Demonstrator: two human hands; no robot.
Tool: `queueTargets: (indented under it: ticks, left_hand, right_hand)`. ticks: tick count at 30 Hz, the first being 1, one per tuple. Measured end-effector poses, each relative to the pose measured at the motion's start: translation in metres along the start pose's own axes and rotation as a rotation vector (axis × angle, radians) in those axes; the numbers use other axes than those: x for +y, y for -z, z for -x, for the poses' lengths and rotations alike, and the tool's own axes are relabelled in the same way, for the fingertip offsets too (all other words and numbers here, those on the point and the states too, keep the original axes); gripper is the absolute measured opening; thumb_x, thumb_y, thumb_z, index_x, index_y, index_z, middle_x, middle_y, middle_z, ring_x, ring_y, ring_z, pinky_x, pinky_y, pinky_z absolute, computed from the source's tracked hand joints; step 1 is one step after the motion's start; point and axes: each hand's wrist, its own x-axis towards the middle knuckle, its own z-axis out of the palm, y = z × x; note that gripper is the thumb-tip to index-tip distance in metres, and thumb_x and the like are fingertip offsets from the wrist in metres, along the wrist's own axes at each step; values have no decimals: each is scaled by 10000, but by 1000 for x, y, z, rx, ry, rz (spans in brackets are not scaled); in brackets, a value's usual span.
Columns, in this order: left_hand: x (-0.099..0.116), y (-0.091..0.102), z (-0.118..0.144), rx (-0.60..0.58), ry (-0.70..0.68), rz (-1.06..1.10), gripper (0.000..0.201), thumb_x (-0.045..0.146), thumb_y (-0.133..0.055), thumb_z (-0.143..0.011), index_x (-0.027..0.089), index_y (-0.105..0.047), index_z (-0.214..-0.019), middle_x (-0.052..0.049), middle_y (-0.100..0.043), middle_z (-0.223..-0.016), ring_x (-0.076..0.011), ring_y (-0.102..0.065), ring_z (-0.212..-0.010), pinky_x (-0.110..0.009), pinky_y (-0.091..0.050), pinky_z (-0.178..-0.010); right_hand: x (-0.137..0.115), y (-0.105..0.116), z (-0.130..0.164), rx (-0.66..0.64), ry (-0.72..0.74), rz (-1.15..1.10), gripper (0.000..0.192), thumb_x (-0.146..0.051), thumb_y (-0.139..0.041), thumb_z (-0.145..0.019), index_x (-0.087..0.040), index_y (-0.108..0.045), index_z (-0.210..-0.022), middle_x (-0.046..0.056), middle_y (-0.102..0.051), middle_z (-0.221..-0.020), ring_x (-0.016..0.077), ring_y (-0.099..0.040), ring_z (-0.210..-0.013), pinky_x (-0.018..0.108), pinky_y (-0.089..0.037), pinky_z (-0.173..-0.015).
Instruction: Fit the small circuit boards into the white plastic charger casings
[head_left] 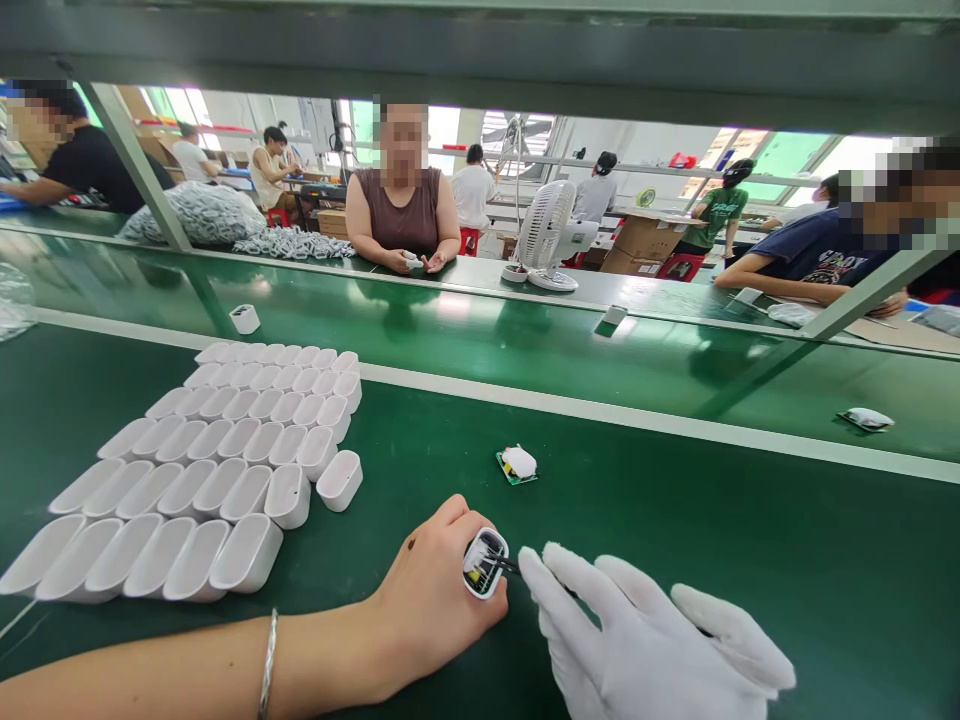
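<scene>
My bare left hand (431, 600) grips a small white oval shell (484, 565) with dark parts visible inside its open end. My right hand (645, 640), in a white glove, holds a thin dark tool (507, 565) whose tip pokes into the shell's opening. Both hands rest low over the green table (675, 540). A small green circuit board with a white part on it (517, 465) lies a little beyond the hands.
Several rows of empty white oval shells (217, 460) stand at the left. A green conveyor belt (480, 340) runs behind, carrying a lone shell (244, 318) and a small bag (866, 419). Other people sit across it; a white fan (550, 235) stands there.
</scene>
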Motion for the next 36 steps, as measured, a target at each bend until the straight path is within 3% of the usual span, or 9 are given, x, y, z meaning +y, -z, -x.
queueTargets:
  ticks: [3,9,21,28,36]
  left_hand:
    - [1,1,0,-3,20,1,145,142,-589,-660,214,-558,-782,25,-495,-821,-128,-529,-685,-251,-406,-624]
    - [4,2,-1,-22,34,-13,166,106,-581,-653,207,-558,-783,18,-510,-837,-140,-545,-715,-263,-426,-665]
    - [3,3,0,-16,16,-26,169,101,-574,-658,208,-555,-788,19,-501,-829,-132,-529,-694,-255,-420,-652]
    - [6,3,-1,-18,24,-34,167,93,-570,-655,208,-550,-775,26,-487,-815,-122,-514,-670,-248,-405,-622]
    - [3,2,-1,-17,22,-36,185,79,-566,-653,209,-565,-784,24,-492,-811,-118,-516,-659,-239,-392,-592]
  right_hand:
    - [2,3,-6,20,37,-6,348,-118,-381,-829,-298,-623,-1002,-42,-670,-767,124,-548,-644,330,-297,-635]
    - [2,6,-12,-6,-83,-151,290,-110,-426,-862,-264,-660,-939,-25,-661,-725,88,-508,-571,320,-237,-619]
    - [8,5,-16,43,-114,-282,251,-128,-463,-872,-262,-670,-917,-32,-665,-757,72,-529,-582,308,-250,-641]
    - [-1,2,-15,5,-168,-288,298,-119,-410,-879,-229,-660,-760,-22,-612,-674,84,-468,-556,316,-244,-673]
    - [2,2,-16,18,-161,-289,293,-127,-421,-893,-234,-676,-796,-33,-605,-674,68,-462,-535,308,-238,-647]
